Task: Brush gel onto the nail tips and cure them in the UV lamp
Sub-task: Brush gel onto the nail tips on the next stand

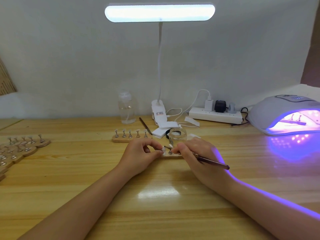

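Mid-brushing: nail tip point(163, 150) on wooden holder point(170, 155), pinched steady by left hand point(141, 155); brush point(212, 162) gripped by right hand point(194, 153), bristles at the tip. One strip curing inside lit UV lamp point(270, 115). Second row point(130, 135) and left batch point(19, 149) probably pending.

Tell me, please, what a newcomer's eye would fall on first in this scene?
Probably the UV lamp glowing purple at the right edge, with a holder inside. Then the bright desk lamp overhead, and at centre the right hand holding a brush beside the left hand.
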A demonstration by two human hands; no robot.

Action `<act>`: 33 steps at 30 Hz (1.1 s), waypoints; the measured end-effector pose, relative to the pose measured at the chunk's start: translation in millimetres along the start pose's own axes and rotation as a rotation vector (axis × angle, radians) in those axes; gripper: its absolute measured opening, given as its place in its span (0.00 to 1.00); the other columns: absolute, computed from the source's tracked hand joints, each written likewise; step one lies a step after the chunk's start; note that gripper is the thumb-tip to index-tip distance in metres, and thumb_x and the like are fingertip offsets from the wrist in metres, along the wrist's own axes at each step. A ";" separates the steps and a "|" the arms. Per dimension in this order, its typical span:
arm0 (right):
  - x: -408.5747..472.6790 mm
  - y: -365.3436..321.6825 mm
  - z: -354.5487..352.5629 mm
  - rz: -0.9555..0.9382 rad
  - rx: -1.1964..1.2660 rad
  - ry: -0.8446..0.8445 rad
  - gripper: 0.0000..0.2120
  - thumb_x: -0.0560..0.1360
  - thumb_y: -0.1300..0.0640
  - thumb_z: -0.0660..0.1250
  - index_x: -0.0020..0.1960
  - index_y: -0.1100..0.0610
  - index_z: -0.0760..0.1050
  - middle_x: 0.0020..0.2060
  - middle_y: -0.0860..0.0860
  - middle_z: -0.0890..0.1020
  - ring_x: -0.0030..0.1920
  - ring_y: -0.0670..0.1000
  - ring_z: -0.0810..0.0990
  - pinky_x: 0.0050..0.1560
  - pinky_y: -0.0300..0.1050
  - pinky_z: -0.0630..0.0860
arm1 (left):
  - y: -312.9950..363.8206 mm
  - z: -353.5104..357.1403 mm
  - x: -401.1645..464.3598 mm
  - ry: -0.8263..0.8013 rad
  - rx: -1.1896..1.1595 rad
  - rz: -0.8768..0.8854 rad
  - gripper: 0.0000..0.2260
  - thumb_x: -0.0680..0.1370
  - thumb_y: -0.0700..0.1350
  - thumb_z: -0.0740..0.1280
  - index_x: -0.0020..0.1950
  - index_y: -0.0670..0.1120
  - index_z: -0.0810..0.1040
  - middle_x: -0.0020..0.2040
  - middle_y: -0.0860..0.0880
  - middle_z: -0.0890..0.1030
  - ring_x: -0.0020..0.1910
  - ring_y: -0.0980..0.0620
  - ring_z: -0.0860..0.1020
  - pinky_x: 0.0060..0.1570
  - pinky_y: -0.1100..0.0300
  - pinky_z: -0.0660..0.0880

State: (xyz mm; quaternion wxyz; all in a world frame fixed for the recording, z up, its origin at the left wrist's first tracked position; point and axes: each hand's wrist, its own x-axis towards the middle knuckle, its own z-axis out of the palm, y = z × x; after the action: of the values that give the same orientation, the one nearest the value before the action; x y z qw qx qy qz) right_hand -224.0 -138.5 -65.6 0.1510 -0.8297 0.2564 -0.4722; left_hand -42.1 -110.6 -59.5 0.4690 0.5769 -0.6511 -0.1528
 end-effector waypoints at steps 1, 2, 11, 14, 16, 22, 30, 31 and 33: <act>0.6 -0.4 -0.1 0.001 -0.025 -0.011 0.19 0.76 0.45 0.55 0.41 0.51 0.81 0.33 0.44 0.81 0.38 0.42 0.76 0.41 0.41 0.72 | 0.2 -0.1 -0.2 -0.001 -0.002 0.007 0.12 0.68 0.39 0.74 0.33 0.56 0.78 0.27 0.67 0.76 0.26 0.62 0.68 0.29 0.74 0.64; 1.0 -0.2 0.2 0.005 -0.026 -0.023 0.19 0.76 0.44 0.55 0.41 0.51 0.81 0.33 0.44 0.81 0.38 0.42 0.77 0.41 0.40 0.72 | 0.6 -0.2 -0.6 -0.002 -0.005 0.013 0.12 0.68 0.39 0.74 0.33 0.56 0.78 0.27 0.67 0.76 0.26 0.62 0.68 0.29 0.74 0.64; 2.5 0.7 1.0 0.006 -0.031 -0.032 0.23 0.76 0.44 0.54 0.38 0.55 0.81 0.32 0.47 0.82 0.35 0.44 0.78 0.41 0.42 0.72 | 2.2 -1.5 -1.6 -0.041 0.018 0.009 0.08 0.70 0.39 0.73 0.36 0.51 0.78 0.21 0.65 0.72 0.22 0.61 0.66 0.26 0.73 0.61; 0.9 0.1 1.3 0.013 0.079 -0.025 0.21 0.76 0.45 0.55 0.38 0.52 0.82 0.31 0.43 0.82 0.34 0.39 0.80 0.40 0.31 0.72 | 3.0 -1.2 -1.8 -0.045 0.014 0.005 0.09 0.70 0.39 0.72 0.35 0.52 0.78 0.21 0.65 0.72 0.22 0.61 0.66 0.26 0.73 0.62; 1.0 -0.2 0.5 -0.014 0.034 0.007 0.20 0.77 0.46 0.55 0.39 0.52 0.82 0.33 0.42 0.82 0.36 0.39 0.79 0.41 0.34 0.71 | 2.9 -1.2 -1.9 -0.046 0.008 0.002 0.09 0.70 0.39 0.73 0.35 0.51 0.78 0.22 0.65 0.72 0.22 0.61 0.66 0.26 0.73 0.61; 0.7 -1.5 0.5 0.010 0.081 -0.023 0.20 0.76 0.45 0.55 0.40 0.52 0.82 0.33 0.44 0.83 0.36 0.39 0.80 0.42 0.34 0.73 | 1.9 -1.2 -0.7 -0.049 0.021 -0.006 0.08 0.70 0.39 0.73 0.36 0.51 0.79 0.22 0.66 0.72 0.23 0.61 0.67 0.26 0.73 0.62; 0.8 -2.2 0.2 0.019 0.068 -0.009 0.20 0.76 0.45 0.55 0.39 0.53 0.82 0.33 0.44 0.83 0.36 0.40 0.79 0.41 0.33 0.72 | 2.0 -1.6 -1.3 -0.041 0.022 0.001 0.10 0.69 0.39 0.73 0.35 0.53 0.78 0.23 0.66 0.73 0.24 0.61 0.66 0.27 0.73 0.62; 0.4 -1.9 -0.3 0.016 0.055 0.010 0.20 0.76 0.46 0.55 0.39 0.52 0.82 0.33 0.44 0.83 0.37 0.40 0.79 0.41 0.35 0.72 | 1.9 -1.6 -1.3 -0.041 0.021 0.001 0.10 0.69 0.39 0.73 0.35 0.53 0.78 0.23 0.66 0.73 0.24 0.61 0.66 0.27 0.73 0.62; 1.1 -1.9 -1.0 0.042 -0.007 0.002 0.19 0.76 0.44 0.55 0.41 0.51 0.82 0.35 0.43 0.83 0.40 0.40 0.78 0.43 0.37 0.72 | 1.8 -1.4 -1.4 -0.038 0.015 0.002 0.10 0.69 0.40 0.73 0.34 0.53 0.78 0.23 0.66 0.73 0.23 0.61 0.66 0.26 0.73 0.62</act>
State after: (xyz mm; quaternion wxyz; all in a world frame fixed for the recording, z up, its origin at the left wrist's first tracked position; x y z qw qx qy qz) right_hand -223.8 -137.6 -63.3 0.1578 -0.8242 0.2755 -0.4689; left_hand -42.3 -108.3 -58.0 0.4521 0.5770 -0.6616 -0.1584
